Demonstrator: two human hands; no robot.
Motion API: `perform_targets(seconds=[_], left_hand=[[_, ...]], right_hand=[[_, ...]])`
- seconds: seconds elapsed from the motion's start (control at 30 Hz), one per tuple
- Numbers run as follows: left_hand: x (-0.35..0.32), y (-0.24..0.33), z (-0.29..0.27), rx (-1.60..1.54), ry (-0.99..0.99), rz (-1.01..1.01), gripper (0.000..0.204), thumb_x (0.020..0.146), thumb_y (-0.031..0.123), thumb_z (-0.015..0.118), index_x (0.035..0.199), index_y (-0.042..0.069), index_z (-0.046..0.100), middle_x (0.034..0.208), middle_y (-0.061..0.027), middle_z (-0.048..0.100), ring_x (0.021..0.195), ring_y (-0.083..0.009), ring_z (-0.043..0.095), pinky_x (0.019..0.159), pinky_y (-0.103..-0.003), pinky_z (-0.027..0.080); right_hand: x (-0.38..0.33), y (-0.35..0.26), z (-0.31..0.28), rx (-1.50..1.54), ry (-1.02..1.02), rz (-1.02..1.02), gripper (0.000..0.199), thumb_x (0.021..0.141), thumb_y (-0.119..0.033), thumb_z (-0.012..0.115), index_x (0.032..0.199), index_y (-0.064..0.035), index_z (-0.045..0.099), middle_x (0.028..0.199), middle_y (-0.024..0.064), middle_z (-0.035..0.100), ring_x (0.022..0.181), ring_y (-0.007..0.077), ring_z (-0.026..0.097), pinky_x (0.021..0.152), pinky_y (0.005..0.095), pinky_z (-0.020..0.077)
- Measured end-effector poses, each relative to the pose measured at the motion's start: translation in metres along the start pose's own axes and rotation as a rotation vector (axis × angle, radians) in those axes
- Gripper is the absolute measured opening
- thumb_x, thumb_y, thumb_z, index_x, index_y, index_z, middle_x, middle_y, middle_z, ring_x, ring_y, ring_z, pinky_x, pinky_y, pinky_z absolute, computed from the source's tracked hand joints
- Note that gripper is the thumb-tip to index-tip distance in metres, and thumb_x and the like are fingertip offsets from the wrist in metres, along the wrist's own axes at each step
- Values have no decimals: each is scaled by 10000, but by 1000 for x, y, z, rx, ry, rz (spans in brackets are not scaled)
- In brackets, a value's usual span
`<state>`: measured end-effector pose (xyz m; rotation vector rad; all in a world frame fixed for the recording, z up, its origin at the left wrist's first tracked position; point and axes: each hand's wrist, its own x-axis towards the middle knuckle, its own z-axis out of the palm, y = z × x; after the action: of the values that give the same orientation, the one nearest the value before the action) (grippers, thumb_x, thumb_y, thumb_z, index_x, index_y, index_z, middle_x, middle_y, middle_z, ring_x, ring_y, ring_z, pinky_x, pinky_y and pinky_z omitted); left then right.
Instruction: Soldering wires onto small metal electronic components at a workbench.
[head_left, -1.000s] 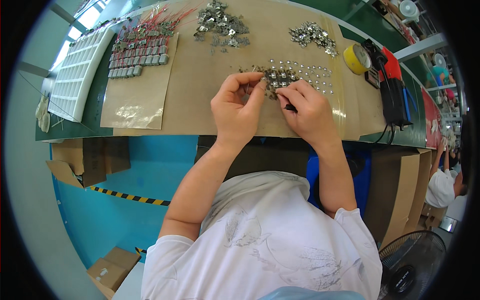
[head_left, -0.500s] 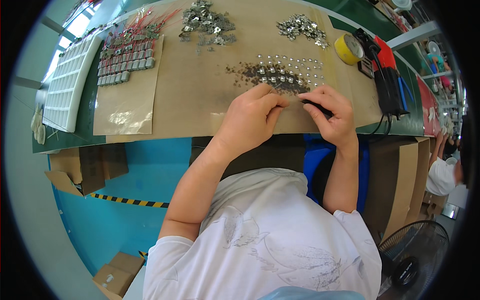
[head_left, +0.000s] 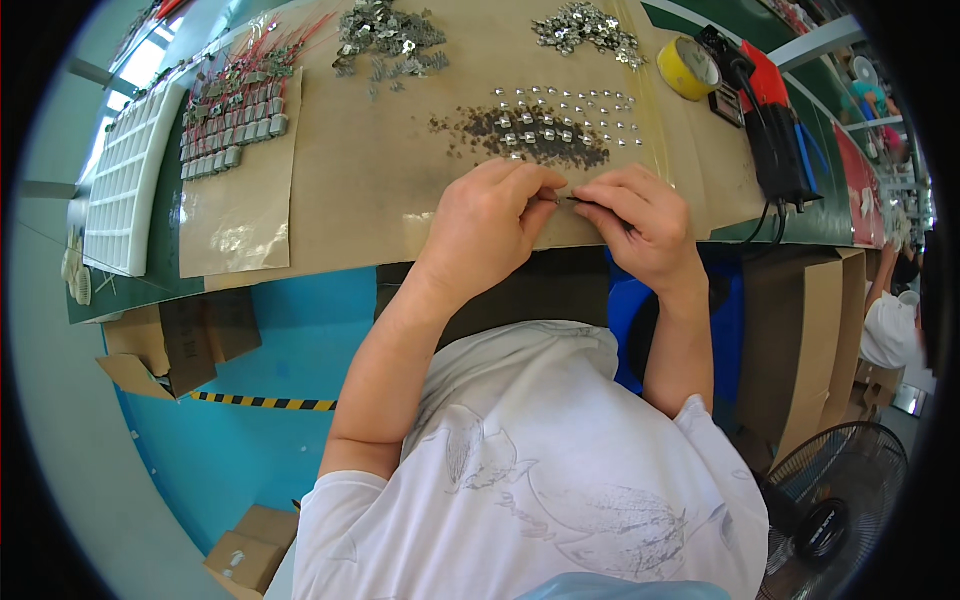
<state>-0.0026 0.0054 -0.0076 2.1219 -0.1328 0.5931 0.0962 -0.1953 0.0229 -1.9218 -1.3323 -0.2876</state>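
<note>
Pinching a thin dark tool (head_left: 573, 199) in R hand (head_left: 648, 225), btwn thumb + fingertips. Points left, tip toward L hand (head_left: 490, 225), w/ long axis abt side to side. Looks black + skinny at the tip; can't see most of it, hid by R fingers. Pinching w/ L hand too, thumb up against finger, on a tiny bit (head_left: 557, 199), too small to tell what kind. Held in the small gap btwn both hands, over the brown sheet (head_left: 370, 180), near its front edge; can't tell how high up. Just past the hands: a patch of dark crumbs (head_left: 575, 152), w/ rows of shiny bits (head_left: 549, 134) on + beside it. Farther back: a gray metal pile (head_left: 385, 35) + a shiny pile (head_left: 590, 30). Off to the right: a yellow tape roll (head_left: 689, 68) + a black box (head_left: 785, 165). Off to the left: gray blocks (head_left: 262, 130) w/ red wires, then a white tray (head_left: 150, 200) w/ lots of little slots.
</note>
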Motion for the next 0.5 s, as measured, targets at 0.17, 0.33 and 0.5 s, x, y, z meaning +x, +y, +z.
perform_targets(seconds=[0.17, 0.33, 0.5], left_hand=[[-1, -1, 0, -6, -1, 2, 234, 863, -16, 839, 1077, 48, 772, 909, -81, 748, 731, -202, 705, 648, -322, 582], [0, -1, 0, -10, 14, 16, 231, 857, -19, 844, 1066, 47, 771, 905, -76, 748, 726, -196, 702, 644, -321, 579], [0, 0, 1, -35, 15, -21, 179, 861, 19, 808, 1029, 63, 760, 892, -109, 750, 862, -326, 720, 749, -441, 586]], right_hand=[[1, -2, -1, -17, -20, -9, 230, 784, 43, 863, 988, -12, 771, 912, 117, 734, 810, 310, 697, 692, 392, 572], [1, 0, -2, -17, -39, -24, 230, 780, 41, 861, 986, -16, 775, 911, 112, 736, 819, 309, 699, 702, 393, 574], [1, 1, -1, -18, -34, -1, 231, 776, 39, 863, 984, -16, 779, 910, 109, 738, 823, 308, 700, 705, 390, 575]])
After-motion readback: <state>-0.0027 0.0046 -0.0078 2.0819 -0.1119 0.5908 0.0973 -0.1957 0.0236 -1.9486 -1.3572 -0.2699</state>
